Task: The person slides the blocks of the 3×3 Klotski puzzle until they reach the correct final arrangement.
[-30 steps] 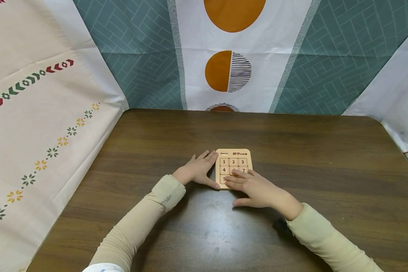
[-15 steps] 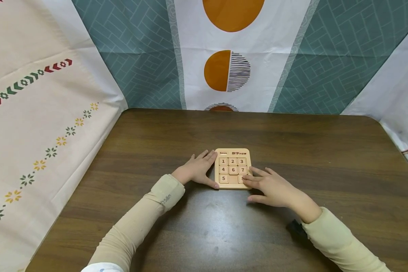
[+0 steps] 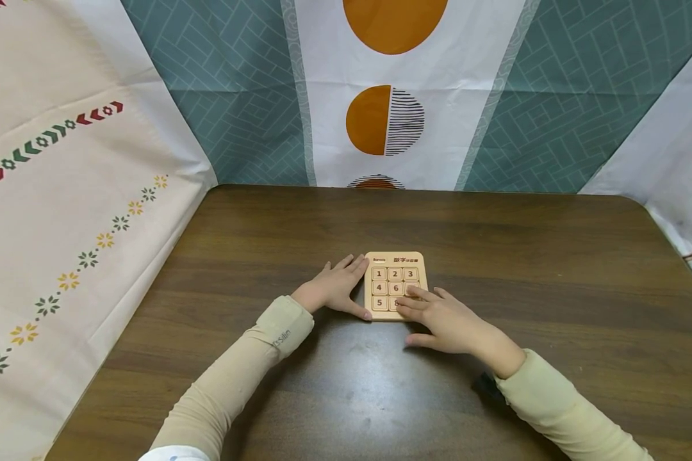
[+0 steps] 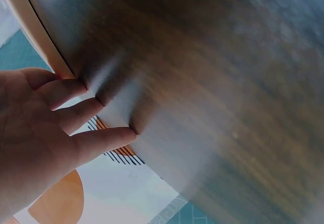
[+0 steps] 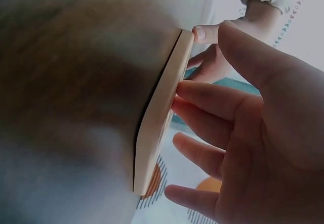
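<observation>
A pale wooden number slide puzzle (image 3: pixel 369 282) lies flat on the brown table. Tiles 1, 2 and 3 fill its top row; 4 and 6 show in the middle, and 5 and 8 at the bottom. My left hand (image 3: pixel 337 286) steadies the puzzle's left edge, its thumb and fingers spread. With extended fingers my right hand (image 3: pixel 446 323) touches the 8 tile (image 3: pixel 394 307) in the bottom middle, covering the lower right corner and most of the tile above it. The right wrist view shows these fingertips (image 5: pixel 185 88) on the board's face.
The wooden table (image 3: pixel 265 224) stretches around the puzzle on all sides. A patterned teal and white cloth (image 3: pixel 254 96) hangs behind the far edge. A cream printed cloth (image 3: pixel 63 224) hangs along the left.
My right hand moved right, uncovering the 8 tile in the lower right corner, then back left; the 8 tile now sits in the bottom middle. The left hand stayed put.
</observation>
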